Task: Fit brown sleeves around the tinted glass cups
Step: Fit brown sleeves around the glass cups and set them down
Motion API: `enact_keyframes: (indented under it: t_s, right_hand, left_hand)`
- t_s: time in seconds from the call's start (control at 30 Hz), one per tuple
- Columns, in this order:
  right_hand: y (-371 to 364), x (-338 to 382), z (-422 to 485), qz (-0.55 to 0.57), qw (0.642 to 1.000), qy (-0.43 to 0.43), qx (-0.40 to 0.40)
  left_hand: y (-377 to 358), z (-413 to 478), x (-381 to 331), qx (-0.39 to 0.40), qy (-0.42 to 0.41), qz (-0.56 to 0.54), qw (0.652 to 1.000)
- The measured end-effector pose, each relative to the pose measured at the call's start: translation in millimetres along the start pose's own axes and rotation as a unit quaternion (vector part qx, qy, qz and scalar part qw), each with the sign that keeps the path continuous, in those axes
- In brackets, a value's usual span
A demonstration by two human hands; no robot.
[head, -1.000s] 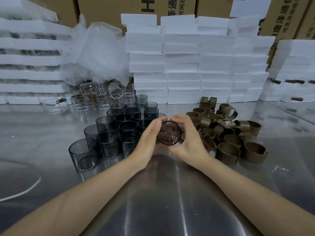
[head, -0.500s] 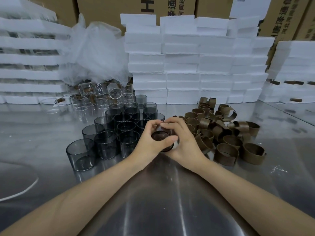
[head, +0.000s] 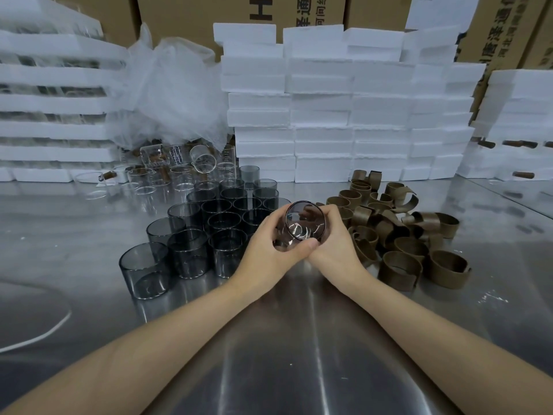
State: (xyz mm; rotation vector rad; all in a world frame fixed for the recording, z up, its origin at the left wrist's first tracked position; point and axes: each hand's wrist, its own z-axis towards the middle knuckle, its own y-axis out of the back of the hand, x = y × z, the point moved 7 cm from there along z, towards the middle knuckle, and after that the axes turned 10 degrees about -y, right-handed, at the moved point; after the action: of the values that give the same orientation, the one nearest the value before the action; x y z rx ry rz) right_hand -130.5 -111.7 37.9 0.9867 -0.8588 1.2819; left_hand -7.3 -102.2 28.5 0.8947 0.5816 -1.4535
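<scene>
Head view, tinted glass cup (head: 305, 224), rim toward camera, gripped by left hand (head: 269, 254), right hand (head: 339, 248)

Left hand (head: 266, 250), right hand (head: 338, 247) curled round cup (head: 303, 226), thumbs apparently touching.

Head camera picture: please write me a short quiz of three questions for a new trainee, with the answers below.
1. True or false: the loose brown sleeves lie piled to the right of the raised tinted cup.
2. What grips that cup? A one hand; B both hands; C nothing.
3. Fill in: the standing tinted cups are ___ to the camera than the clear glasses.
Key: 1 true. 2 B, left hand and right hand. 3 nearer.
</scene>
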Motion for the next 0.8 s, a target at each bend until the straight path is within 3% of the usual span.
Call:
enact_keyframes:
  t_s: [0.23, 0.37, 0.5, 0.67, 0.8]
  right_hand:
    - [1, 10, -9, 0.067, 0.997, 0.000, 0.035]
    - [0, 15, -12, 0.150, 0.987, -0.027, 0.058]
    - [-20, 3, -18, 0.305, 0.925, -0.165, 0.154]
    - [-35, -12, -27, 0.412, 0.843, -0.299, 0.174]
    - [-34, -14, -27, 0.392, 0.836, -0.340, 0.181]
  left_hand:
    - [0, -1, -11, 0.011, -0.023, 0.036, 0.999]
    - [-7, -8, -23, 0.042, -0.091, 0.120, 0.988]
    - [-10, -10, -34, 0.027, -0.162, 0.195, 0.967]
    - [-10, -10, -32, 0.039, -0.154, 0.130, 0.979]
    - [-6, -8, -28, 0.030, -0.126, 0.112, 0.985]
